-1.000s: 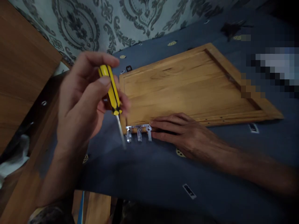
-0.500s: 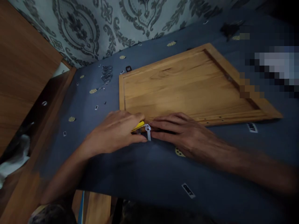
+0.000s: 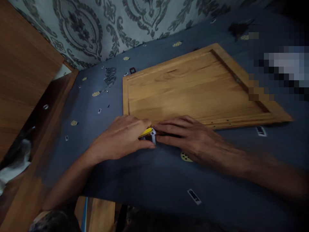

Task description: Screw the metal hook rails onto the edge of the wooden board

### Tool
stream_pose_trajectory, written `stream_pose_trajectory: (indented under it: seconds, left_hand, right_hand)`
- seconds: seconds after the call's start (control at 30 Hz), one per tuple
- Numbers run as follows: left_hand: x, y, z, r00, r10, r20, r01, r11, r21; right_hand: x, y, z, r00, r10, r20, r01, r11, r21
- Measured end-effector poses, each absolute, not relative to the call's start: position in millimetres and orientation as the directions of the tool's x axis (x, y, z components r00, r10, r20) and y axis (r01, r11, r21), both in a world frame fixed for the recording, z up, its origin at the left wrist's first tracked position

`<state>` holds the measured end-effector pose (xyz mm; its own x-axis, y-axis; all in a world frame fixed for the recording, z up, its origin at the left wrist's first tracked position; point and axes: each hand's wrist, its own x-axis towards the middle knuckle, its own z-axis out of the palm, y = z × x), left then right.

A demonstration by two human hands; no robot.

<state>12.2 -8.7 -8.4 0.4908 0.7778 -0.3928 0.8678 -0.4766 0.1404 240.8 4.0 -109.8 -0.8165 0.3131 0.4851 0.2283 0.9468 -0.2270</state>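
Observation:
A wooden panel (image 3: 183, 87) with a raised frame lies on the blue patterned cloth, its near edge by both hands. My left hand (image 3: 120, 137) is closed around a small tool with a yellow handle (image 3: 145, 132) and a pivoted metal head. The metal head (image 3: 153, 132) points right, a metal strip hanging below it, at the panel's near-left edge. My right hand (image 3: 190, 137) meets the tool's head from the other side, fingers long and tips drawn together with the thumb. What those fingertips pinch is hidden.
Several small metal pieces (image 3: 110, 76) lie on the cloth left of the panel. A dark square loop (image 3: 132, 70) sits by its far-left corner. A dark object (image 3: 238, 29) lies at the back right. Wooden furniture (image 3: 31, 58) borders the left side.
My left hand and the yellow-handled tool have shifted slightly to the right. The tool's metal head has turned a little. My right hand and the panel stay nearly the same.

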Motion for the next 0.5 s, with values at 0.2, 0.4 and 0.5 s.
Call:
stream_pose_trajectory:
  seconds: [0.2, 0.4, 0.5]
  left_hand:
    - [12.4, -10.0, -8.6, 0.489, 0.784, -0.382, 0.869, -0.475, 0.137]
    - [14.3, -10.7, -8.8, 0.489, 0.788, -0.374, 0.870, -0.472, 0.141]
    - [14.9, -10.4, -8.5, 0.490, 0.784, -0.381, 0.869, -0.472, 0.148]
  right_hand:
    - [240.1, 5.7, -113.4, -0.806, 0.288, 0.517, 0.206, 0.955, -0.211]
    - [240.6, 6.9, -116.4, -0.806, 0.306, 0.506, 0.208, 0.948, -0.243]
    - [241.0, 5.8, -117.8, -0.801, 0.315, 0.508, 0.211, 0.944, -0.253]
